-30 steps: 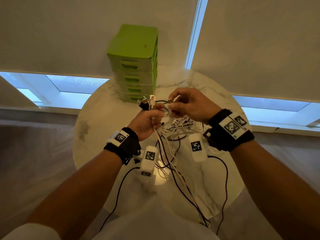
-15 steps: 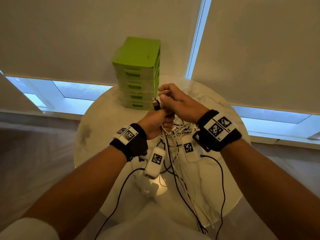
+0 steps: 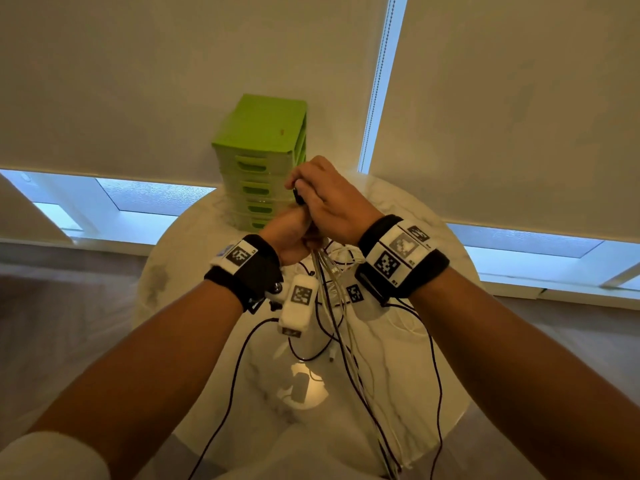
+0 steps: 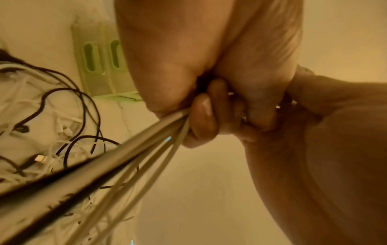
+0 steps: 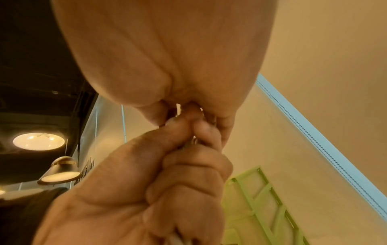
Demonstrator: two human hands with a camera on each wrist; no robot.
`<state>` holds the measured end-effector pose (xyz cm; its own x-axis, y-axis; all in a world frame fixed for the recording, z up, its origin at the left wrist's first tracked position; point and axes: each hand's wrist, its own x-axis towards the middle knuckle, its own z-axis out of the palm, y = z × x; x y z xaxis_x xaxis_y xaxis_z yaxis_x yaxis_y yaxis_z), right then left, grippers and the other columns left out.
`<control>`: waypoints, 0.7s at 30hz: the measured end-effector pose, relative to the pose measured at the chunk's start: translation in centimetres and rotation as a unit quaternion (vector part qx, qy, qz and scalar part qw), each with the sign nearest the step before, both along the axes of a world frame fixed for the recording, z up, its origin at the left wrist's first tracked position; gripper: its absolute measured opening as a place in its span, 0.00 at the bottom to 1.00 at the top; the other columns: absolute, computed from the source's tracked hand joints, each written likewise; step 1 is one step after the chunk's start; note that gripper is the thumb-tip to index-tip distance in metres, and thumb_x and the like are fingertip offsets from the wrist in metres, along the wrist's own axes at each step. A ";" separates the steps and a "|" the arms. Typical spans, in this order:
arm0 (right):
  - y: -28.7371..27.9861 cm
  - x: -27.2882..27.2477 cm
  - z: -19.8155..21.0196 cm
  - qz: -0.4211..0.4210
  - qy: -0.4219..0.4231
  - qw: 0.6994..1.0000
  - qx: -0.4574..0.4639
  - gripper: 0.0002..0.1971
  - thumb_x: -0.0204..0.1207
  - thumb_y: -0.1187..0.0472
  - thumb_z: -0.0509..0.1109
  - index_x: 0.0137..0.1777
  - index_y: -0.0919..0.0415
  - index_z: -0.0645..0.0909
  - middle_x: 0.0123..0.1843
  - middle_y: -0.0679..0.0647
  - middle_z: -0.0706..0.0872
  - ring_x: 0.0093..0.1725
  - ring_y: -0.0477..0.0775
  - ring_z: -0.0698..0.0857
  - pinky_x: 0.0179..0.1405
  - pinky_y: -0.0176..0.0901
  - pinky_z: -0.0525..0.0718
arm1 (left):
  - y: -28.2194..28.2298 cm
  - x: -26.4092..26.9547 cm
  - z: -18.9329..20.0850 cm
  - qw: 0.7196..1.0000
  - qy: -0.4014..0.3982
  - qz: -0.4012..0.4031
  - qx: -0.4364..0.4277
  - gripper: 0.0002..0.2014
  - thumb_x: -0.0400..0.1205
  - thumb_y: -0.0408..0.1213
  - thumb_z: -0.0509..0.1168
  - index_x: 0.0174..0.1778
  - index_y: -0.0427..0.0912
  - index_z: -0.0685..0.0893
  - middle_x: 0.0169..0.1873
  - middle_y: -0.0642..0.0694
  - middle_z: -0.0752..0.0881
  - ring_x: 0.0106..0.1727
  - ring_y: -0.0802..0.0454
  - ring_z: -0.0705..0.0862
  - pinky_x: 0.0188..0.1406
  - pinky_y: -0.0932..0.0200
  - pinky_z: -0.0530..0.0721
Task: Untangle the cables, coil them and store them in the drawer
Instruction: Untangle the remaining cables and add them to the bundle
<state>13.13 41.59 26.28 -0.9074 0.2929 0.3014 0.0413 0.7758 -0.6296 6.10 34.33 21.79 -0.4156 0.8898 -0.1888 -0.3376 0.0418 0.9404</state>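
Left hand (image 3: 289, 233) fisted round the cables (image 3: 332, 289), held up above the bench (image 3: 194, 244); strands hang down past its near edge. Right hand (image 3: 329, 202) sits on top, fingers (image 3: 298, 178) curled over the plug ends; exact pinch hidden. Rest of the tangle (image 4: 52, 126) on bench. Green drawer unit (image 3: 263, 140) behind, partly blocked; drawers look closed.

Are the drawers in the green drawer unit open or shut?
Shut: every drawer front visible on the green drawer unit sits flush, none pulled out.
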 end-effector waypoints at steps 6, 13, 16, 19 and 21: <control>2.3 2.2 -1.5 -0.004 -0.031 0.902 -0.430 0.26 0.83 0.46 0.60 0.80 0.44 0.59 0.67 0.52 0.76 0.60 0.55 0.81 0.59 0.50 0.81 | 1.1 -1.3 2.9 0.999 -0.043 -0.018 -0.002 0.27 0.87 0.57 0.50 0.23 0.48 0.65 0.16 0.55 0.60 0.16 0.60 0.55 0.18 0.63 0.51; 4.8 6.5 -8.8 0.016 -0.258 0.941 -0.217 0.08 0.80 0.63 0.68 0.45 0.51 0.87 0.44 0.57 0.89 0.44 0.54 0.86 0.52 0.47 0.84 | 0.0 -4.8 4.0 0.997 -0.068 0.017 0.026 0.22 0.87 0.57 0.49 0.33 0.47 0.71 0.14 0.56 0.59 0.11 0.62 0.56 0.10 0.68 0.53; 6.4 7.2 -9.9 -0.079 -0.228 0.957 -0.163 0.12 0.80 0.56 0.68 0.37 0.58 0.87 0.38 0.66 0.86 0.38 0.57 0.82 0.47 0.55 0.81 | -0.9 -5.6 4.1 0.998 -0.045 0.015 0.036 0.14 0.87 0.50 0.52 0.48 0.47 0.79 0.14 0.55 0.59 0.11 0.63 0.56 0.09 0.68 0.52; 7.3 7.5 -9.7 -0.144 -0.223 0.963 -0.038 0.12 0.79 0.54 0.69 0.47 0.62 0.90 0.43 0.68 0.82 0.43 0.64 0.80 0.42 0.46 0.72 | -1.3 -5.7 3.8 0.999 -0.027 0.014 0.035 0.09 0.88 0.38 0.54 0.53 0.49 0.80 0.15 0.56 0.60 0.11 0.63 0.56 0.09 0.69 0.52; 6.9 7.4 -7.9 -0.148 -0.170 0.974 0.013 0.09 0.77 0.58 0.71 0.52 0.58 0.90 0.44 0.59 0.77 0.43 0.56 0.76 0.42 0.40 0.67 | -1.2 -5.1 3.4 1.000 -0.004 0.004 0.012 0.10 0.87 0.36 0.56 0.51 0.49 0.83 0.17 0.56 0.63 0.12 0.63 0.56 0.10 0.69 0.52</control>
<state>20.49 48.53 18.40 -0.8327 0.5536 0.0093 0.4685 0.7134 -0.5211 1.00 33.14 25.18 -0.4206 0.8912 -0.1699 -0.3444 0.0164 0.9387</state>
